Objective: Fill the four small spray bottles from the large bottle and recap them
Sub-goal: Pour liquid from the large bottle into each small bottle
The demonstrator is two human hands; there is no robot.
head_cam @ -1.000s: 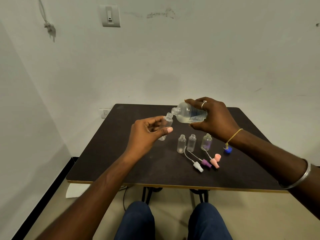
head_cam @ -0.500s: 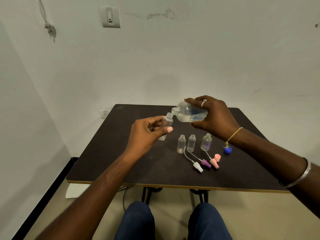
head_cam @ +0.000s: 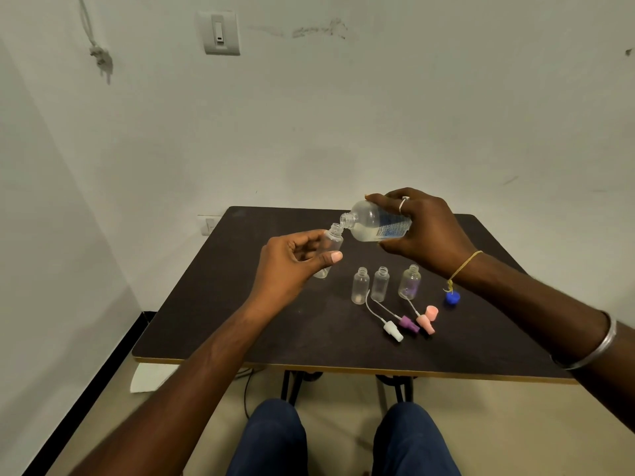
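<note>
Dark table (head_cam: 275,321), large bottle (head_cam: 372,225) tilted at small bottle (head_cam: 332,240), blue label (head_cam: 391,231) illegible

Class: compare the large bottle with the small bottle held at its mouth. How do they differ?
The large bottle lies tipped nearly sideways in the right hand; the small bottle leans only slightly in the left hand. The large bottle bears a printed label; the small bottle is plain. Both are clear and uncapped.

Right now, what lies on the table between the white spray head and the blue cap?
The head view shows a purple spray head and a pink spray head between the white spray head and the blue cap.
</note>
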